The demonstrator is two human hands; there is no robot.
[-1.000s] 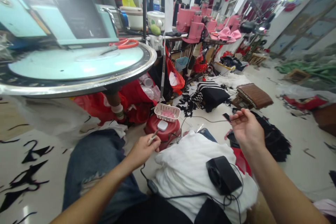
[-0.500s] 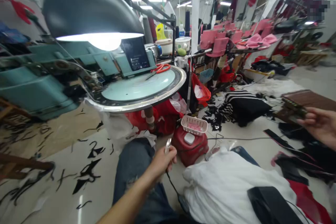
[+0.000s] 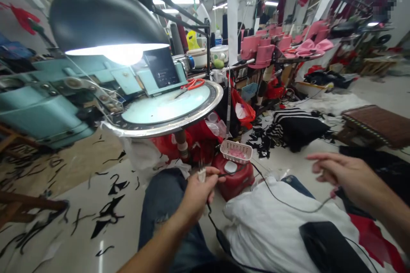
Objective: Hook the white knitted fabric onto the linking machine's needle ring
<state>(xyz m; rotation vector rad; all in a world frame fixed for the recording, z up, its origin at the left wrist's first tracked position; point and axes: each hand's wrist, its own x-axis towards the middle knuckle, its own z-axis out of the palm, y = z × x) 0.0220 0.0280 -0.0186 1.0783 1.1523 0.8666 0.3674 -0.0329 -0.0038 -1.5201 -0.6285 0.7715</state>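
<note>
My left hand (image 3: 200, 187), above my jeans, pinches a small pale connector (image 3: 201, 175); a dark cable runs from the fingers toward the right. My right hand (image 3: 344, 172) hangs over the floor at the right with bent fingers, smeared by motion; the grey cable (image 3: 294, 208) passes just below it, and whether the fingers touch it is unclear. Beyond my left hand sits a red rounded case (image 3: 235, 183) bearing a white square piece (image 3: 231, 167) and a white basket (image 3: 236, 152). White cloth (image 3: 262, 222) lies over my right leg, with a black object (image 3: 326, 247) on it.
A round machine table (image 3: 211, 111) with red-handled scissors (image 3: 194, 83) stands ahead, under a lit lamp (image 3: 109, 17). Black scraps (image 3: 107, 213) litter the floor at left. Striped black cloth (image 3: 297, 130) and a brown padded stool (image 3: 378, 123) are at right.
My right hand has moved left and toward me, away from the brown stool. The cable now curves over the white cloth between my hands. My left hand has shifted slightly left, its fingers extended further.
</note>
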